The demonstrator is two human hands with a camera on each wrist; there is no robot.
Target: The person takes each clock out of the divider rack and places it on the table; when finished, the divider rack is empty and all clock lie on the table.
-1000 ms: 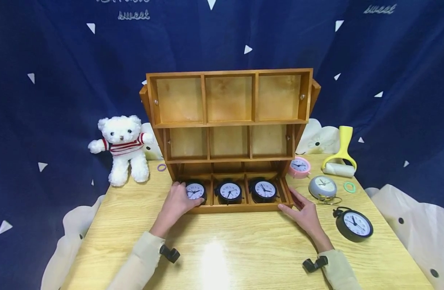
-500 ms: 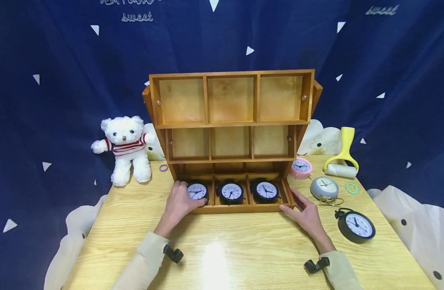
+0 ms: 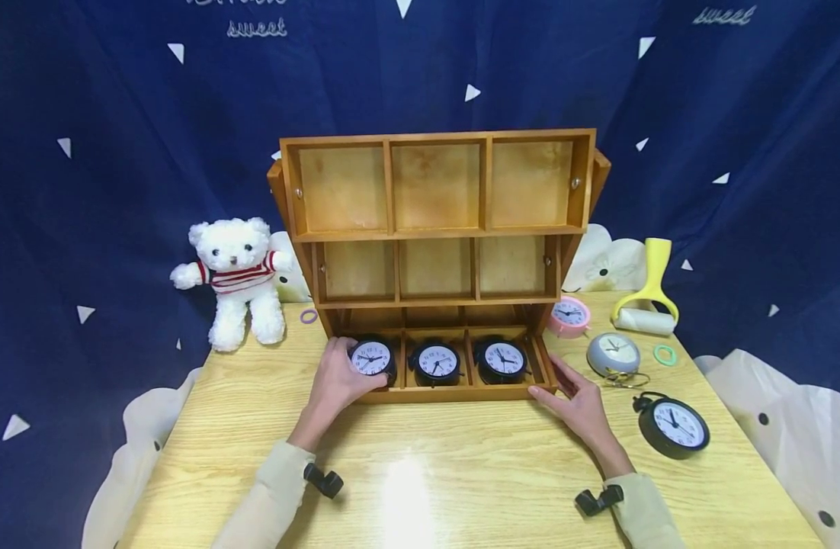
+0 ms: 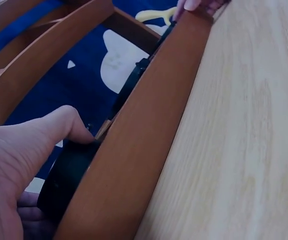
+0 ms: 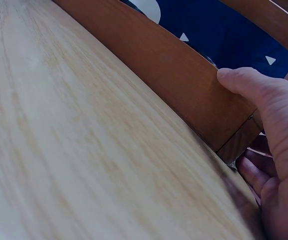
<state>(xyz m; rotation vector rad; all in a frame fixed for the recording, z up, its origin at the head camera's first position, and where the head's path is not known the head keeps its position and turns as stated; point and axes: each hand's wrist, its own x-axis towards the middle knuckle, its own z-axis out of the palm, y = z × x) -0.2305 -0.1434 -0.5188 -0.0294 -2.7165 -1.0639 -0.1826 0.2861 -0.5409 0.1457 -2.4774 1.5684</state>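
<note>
A wooden tiered shelf with square compartments stands on the table. Three black alarm clocks sit in its bottom row, one per compartment. My left hand grips the left black alarm clock, thumb at its front and fingers round its far left side. In the left wrist view the thumb curls over that clock's dark body, just behind the front board. The middle clock and right clock stand beside it. My right hand holds the shelf's front right corner, thumb on the board.
Right of the shelf are a pink clock, a grey clock, a black alarm clock, a yellow-handled roller and a green ring. A white teddy bear and purple ring are at left.
The left clock's face tilts and shifts slightly under my left hand, which stays round it. My right hand keeps its place at the shelf corner. The head view sways a little.
</note>
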